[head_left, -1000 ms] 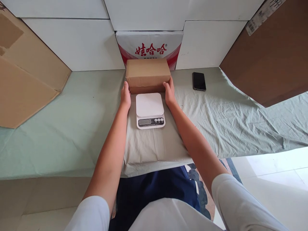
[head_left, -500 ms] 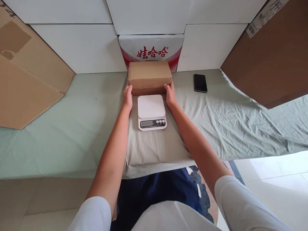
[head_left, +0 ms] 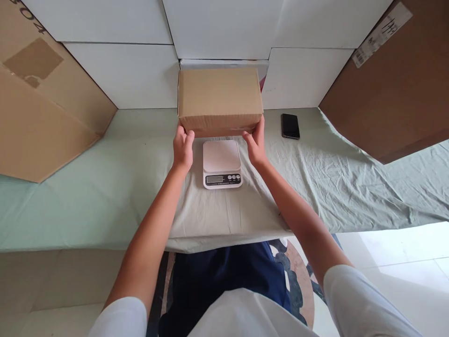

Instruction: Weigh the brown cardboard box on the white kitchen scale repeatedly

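A closed brown cardboard box [head_left: 220, 93] is held up between my two hands, in front of the white panels. My left hand [head_left: 183, 147] grips its lower left corner, thumb on the near face and the other fingers mostly hidden. At the lower right corner my right hand [head_left: 255, 142] holds it the same way. Just nearer to me than the box, a white kitchen scale [head_left: 221, 157] lies flat on the cloth, its small display and buttons facing me. I cannot read anything on the display.
A black phone [head_left: 290, 126] lies on the green cloth [head_left: 140, 187] to the right. Large cardboard boxes stand at the left [head_left: 42, 126] and right [head_left: 396, 89]. White panels [head_left: 122, 75] form the back, with a printed white box [head_left: 263, 69] behind the held one.
Both hands have raised the cardboard box off the cloth, so it looks larger and covers most of the printed box's red lettering. The scale and phone stay in place; the view shifted slightly.
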### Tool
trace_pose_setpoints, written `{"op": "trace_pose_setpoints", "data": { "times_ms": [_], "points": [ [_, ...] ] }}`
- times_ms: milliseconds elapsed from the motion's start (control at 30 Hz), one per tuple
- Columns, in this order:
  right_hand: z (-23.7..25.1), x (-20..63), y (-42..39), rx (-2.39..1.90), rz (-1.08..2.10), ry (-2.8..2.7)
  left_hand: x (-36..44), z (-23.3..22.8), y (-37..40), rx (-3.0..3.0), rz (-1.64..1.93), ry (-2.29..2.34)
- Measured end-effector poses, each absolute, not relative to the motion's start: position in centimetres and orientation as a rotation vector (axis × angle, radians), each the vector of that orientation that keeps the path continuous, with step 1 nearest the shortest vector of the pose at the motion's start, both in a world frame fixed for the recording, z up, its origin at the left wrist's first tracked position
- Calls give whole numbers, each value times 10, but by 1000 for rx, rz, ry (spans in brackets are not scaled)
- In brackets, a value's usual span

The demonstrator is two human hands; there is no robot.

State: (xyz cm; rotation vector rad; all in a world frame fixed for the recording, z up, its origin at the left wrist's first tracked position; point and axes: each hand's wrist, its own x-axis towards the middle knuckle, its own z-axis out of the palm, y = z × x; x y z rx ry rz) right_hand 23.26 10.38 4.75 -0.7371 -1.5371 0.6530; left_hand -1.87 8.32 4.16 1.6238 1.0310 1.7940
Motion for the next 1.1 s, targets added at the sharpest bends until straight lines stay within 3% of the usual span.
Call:
{"op": "trace_pose_setpoints", "data": {
  "times_ms": [300,1100],
  "points": [
    [33,241,6,-802,699,-1544,-19,19,-25,1750,1697,1067],
    [27,238,8,-915,776,-1440,-18,-2,-10,1642,1578,1093]
  ]
}}
